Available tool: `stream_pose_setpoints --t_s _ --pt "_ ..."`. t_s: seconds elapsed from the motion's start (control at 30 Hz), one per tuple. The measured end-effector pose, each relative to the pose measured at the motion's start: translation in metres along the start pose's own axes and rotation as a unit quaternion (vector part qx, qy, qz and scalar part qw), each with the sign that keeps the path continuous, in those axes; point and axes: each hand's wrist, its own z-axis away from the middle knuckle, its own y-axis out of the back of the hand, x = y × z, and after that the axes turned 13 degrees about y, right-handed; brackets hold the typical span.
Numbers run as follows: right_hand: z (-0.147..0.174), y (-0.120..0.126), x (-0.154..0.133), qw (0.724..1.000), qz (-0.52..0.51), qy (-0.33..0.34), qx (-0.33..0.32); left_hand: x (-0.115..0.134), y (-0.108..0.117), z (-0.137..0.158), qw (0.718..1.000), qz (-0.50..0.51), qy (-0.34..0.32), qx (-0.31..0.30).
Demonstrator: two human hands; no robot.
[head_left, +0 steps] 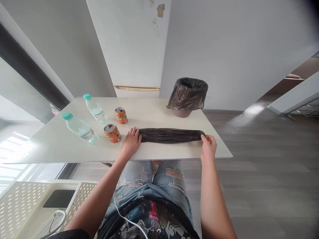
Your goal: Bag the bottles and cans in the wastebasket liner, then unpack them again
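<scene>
A black plastic bag (170, 135), gathered into a long narrow strip, lies across the white table near its front edge. My left hand (132, 141) rests flat over the bag's left end, fingers stretched out and pressing it to the tabletop. At the other end, my right hand (208, 146) pinches the bag's tip between thumb and fingers. Close to my left hand stand two orange drink cans, a nearer can (112, 133) and a farther can (121, 115), both upright.
Two clear plastic bottles with green caps, a nearer bottle (81, 128) and a farther bottle (96, 109), lean in view at left. A bin (182, 113) lined with a dark bag stands at the back right. The table (164, 153) has its right edge beside the grey floor.
</scene>
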Motion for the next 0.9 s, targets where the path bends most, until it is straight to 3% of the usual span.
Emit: stream_pose_setpoints --t_s 0.1,0.2,0.3,0.4,0.47,0.53,0.6,0.67,0.77,0.9 --pt "0.012 -0.027 -0.014 0.966 -0.248 -0.078 0.001 0.001 -0.001 0.001 1.0 -0.01 -0.001 0.002" --pt "0.034 -0.062 -0.028 0.945 -0.311 -0.099 0.009 0.001 -0.001 0.002 1.0 -0.011 -0.002 0.002" --pt "0.056 -0.092 -0.044 0.971 -0.236 0.012 0.04 0.001 -0.001 0.003 1.0 -0.009 -0.002 0.004" --pt "0.073 -0.112 -0.062 0.979 -0.08 0.186 -0.017 0.002 -0.001 0.003 1.0 -0.003 0.001 0.007" --pt "0.084 -0.122 -0.071 0.95 0.013 0.294 -0.107 0.002 -0.001 0.004 1.0 0.004 0.004 0.008" --pt "0.095 -0.13 -0.076 0.892 0.075 0.384 -0.224 0.002 -0.001 0.004 1.0 0.015 0.004 0.01" --pt "0.106 -0.138 -0.078 0.826 0.124 0.44 -0.332 0.002 -0.001 0.004 0.999 0.03 0.003 0.013" --pt "0.114 -0.145 -0.078 0.776 0.167 0.459 -0.398 0.002 0.0 0.004 0.999 0.049 0.008 0.013" --pt "0.122 -0.153 -0.076 0.735 0.196 0.467 -0.451 0.003 0.004 0.004 0.996 0.082 0.019 0.001" --pt "0.125 -0.155 -0.075 0.715 0.171 0.467 -0.491 0.004 0.01 0.006 0.994 0.107 0.022 -0.015"
